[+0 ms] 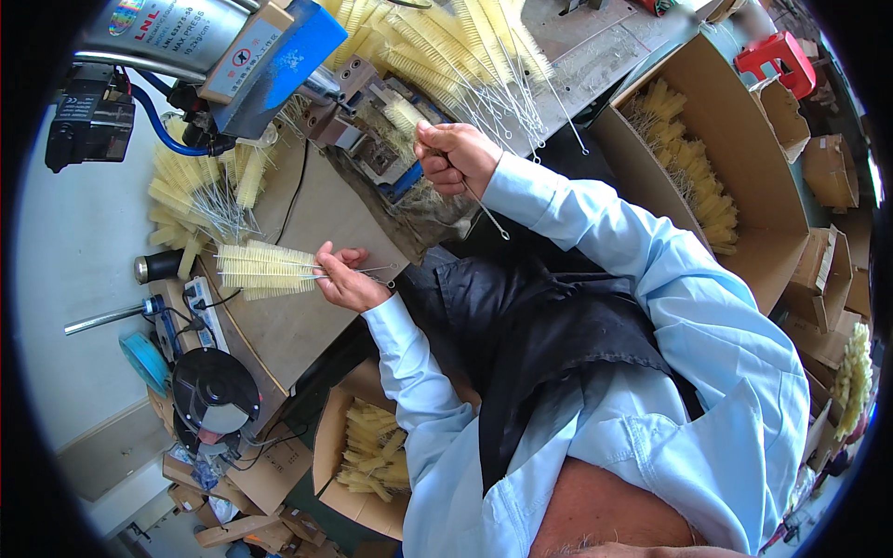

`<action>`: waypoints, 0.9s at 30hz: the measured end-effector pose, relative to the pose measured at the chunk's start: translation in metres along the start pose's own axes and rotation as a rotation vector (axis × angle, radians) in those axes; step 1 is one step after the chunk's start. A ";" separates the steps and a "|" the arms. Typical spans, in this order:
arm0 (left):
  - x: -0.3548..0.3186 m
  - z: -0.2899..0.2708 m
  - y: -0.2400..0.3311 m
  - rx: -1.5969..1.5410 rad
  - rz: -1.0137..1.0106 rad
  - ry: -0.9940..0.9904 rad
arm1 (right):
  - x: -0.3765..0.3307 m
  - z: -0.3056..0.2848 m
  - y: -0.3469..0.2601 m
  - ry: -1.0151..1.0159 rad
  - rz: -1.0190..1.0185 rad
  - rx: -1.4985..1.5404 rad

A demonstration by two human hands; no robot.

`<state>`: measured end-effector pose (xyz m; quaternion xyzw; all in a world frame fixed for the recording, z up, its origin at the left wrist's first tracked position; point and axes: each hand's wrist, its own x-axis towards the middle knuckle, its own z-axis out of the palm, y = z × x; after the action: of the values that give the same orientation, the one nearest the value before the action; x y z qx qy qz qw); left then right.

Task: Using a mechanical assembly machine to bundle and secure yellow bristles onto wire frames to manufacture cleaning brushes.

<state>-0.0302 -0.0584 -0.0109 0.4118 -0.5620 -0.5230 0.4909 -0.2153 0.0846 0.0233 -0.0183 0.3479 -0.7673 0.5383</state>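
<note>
My left hand point(350, 281) is closed around the wire handles of several pale yellow bottle brushes point(267, 270). Their bristle ends point left, over the worktable. In my right hand point(458, 156) is a single bottle brush point(402, 113), gripped near the base of its bristles. Its looped wire handle hangs below the fist, and its bristle head reaches over the metal fixture point(377, 153) of a small press. Whether the brush touches the fixture I cannot tell.
A blue press head with a metal cylinder point(172, 35) overhangs the upper left. Piles of bottle brushes point(465, 51) lie behind the fixture and at left point(206, 186). Cardboard boxes holding more brushes stand at right point(767, 200) and below the table point(327, 445).
</note>
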 end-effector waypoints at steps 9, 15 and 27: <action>0.000 -0.006 -0.006 -0.012 0.024 -0.019 | 0.000 0.001 -0.007 0.049 0.035 -0.067; 0.005 -0.008 -0.013 -0.027 0.026 -0.040 | 0.000 0.005 -0.009 0.123 0.030 -0.103; 0.000 -0.004 -0.010 0.136 0.079 -0.052 | 0.009 -0.006 -0.005 0.199 -0.037 -0.174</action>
<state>-0.0264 -0.0607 -0.0206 0.4080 -0.6247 -0.4740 0.4675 -0.2256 0.0811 0.0186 0.0048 0.4642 -0.7422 0.4835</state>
